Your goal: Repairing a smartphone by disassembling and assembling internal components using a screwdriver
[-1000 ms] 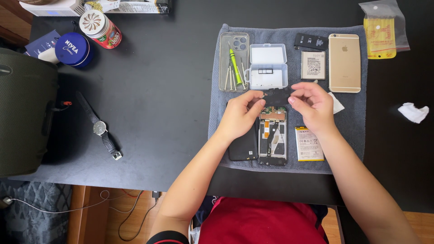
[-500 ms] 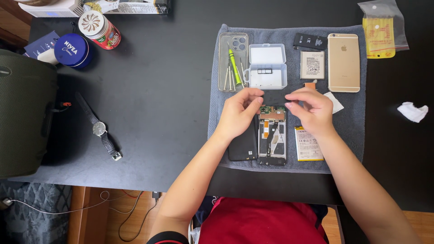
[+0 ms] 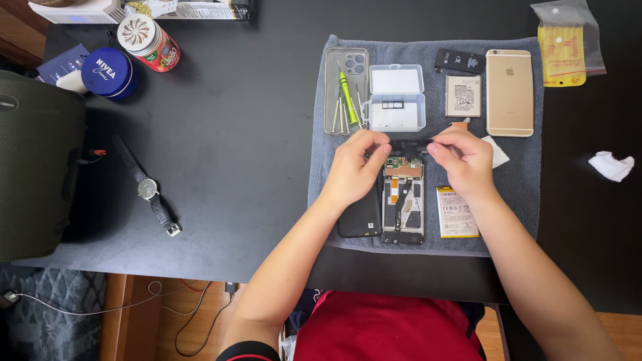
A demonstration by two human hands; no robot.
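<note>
Above the opened phone on the grey towel, left hand and right hand pinch a thin black strip between them, fingers clamped on its ends.

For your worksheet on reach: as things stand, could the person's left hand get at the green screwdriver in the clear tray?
Probably yes. The left hand sits just below the clear tray holding the green screwdriver, and nothing lies between them. But both hands are pinching a small dark part, so it would have to let go.
</note>
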